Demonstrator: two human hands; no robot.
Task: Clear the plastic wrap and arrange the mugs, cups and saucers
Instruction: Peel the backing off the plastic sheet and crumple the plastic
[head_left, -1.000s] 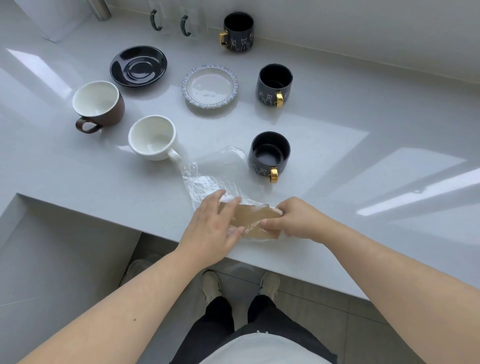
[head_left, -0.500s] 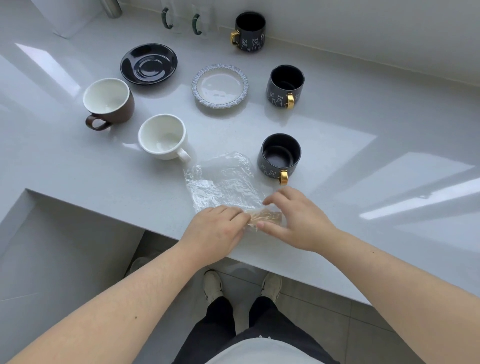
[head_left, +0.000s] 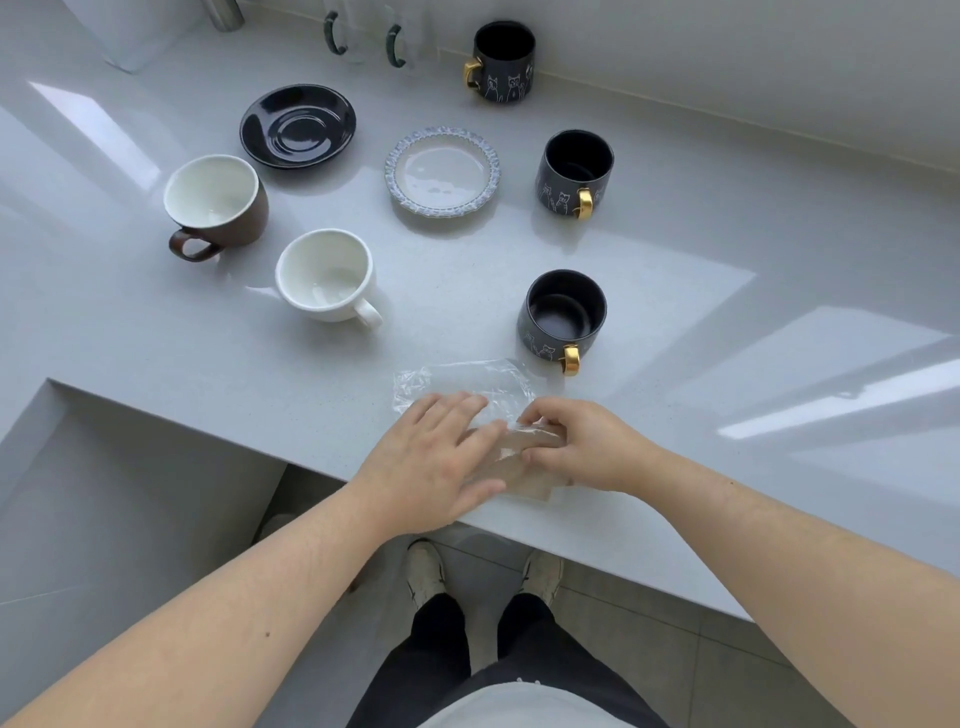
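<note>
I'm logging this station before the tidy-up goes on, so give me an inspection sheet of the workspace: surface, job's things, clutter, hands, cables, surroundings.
Surface: glossy pale counter, sunlit patches at right.
Job's things: plastic wrap at the near edge; three dark mugs with gold handles; brown cup; white cup; black saucer; blue-rimmed saucer, all empty, upright.
Clutter: two clear glass mugs with dark handles at the back.
Hands: left hand flat on the wrap; right hand pinching its folded edge.
Cables: nothing seen.
Surroundings: tiled floor, white wall behind.
</note>
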